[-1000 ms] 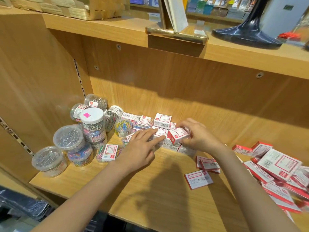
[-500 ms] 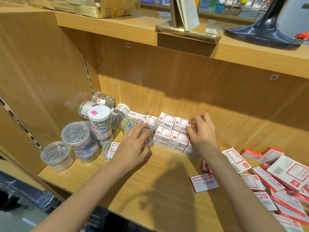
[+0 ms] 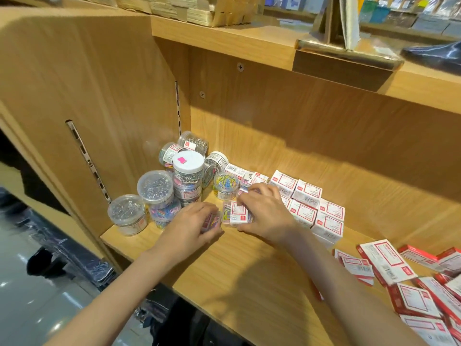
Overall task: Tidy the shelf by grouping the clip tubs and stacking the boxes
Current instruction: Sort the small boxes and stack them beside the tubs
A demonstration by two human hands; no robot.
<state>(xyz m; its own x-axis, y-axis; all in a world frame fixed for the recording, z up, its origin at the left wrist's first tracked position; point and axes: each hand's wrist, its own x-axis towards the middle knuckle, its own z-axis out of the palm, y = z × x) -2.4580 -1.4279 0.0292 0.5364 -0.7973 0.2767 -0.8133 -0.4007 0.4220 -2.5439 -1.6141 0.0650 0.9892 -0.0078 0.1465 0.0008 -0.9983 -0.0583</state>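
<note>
From my feed, all I get of the person is two forearms and their hands, the left hand [image 3: 189, 229] and the right hand [image 3: 268, 216]. Both arms are bare right down to the frame's lower edge: I see no sleeve or cuff on either. The wrists carry no watch or band, and the fingers I can make out show no rings (the picture is slightly blurred). Nails look short and unpainted.
</note>
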